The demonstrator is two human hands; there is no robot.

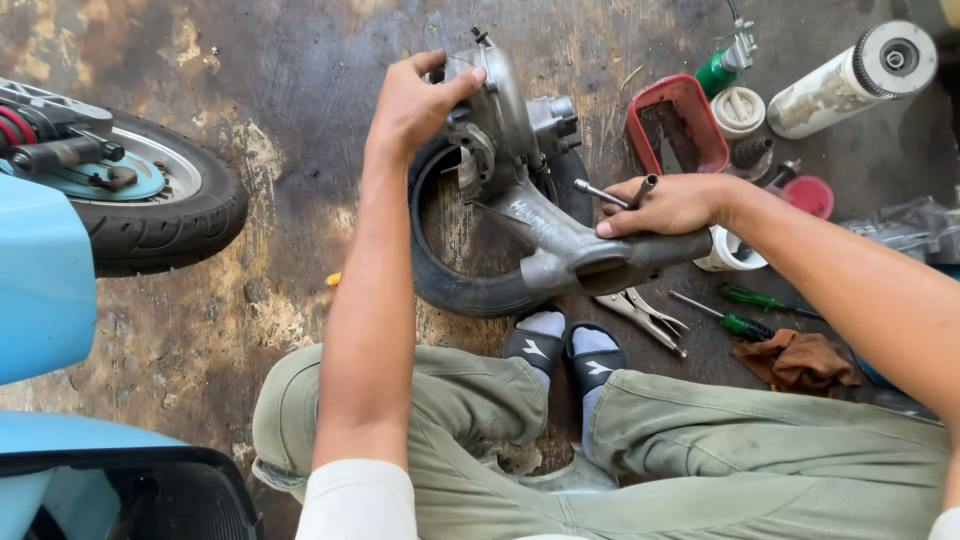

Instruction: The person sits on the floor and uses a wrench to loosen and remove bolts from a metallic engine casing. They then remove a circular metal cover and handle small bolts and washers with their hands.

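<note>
We grasp a heavy, rigid metal engine casing: left hand clenched on top, right hand gripping a wrench against its arm.

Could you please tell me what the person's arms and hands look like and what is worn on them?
Both forearms are bare. The left hand and right hand wear no gloves, rings or watch that can be seen. White sleeves are pushed up near the elbows at the bottom edge.
</note>
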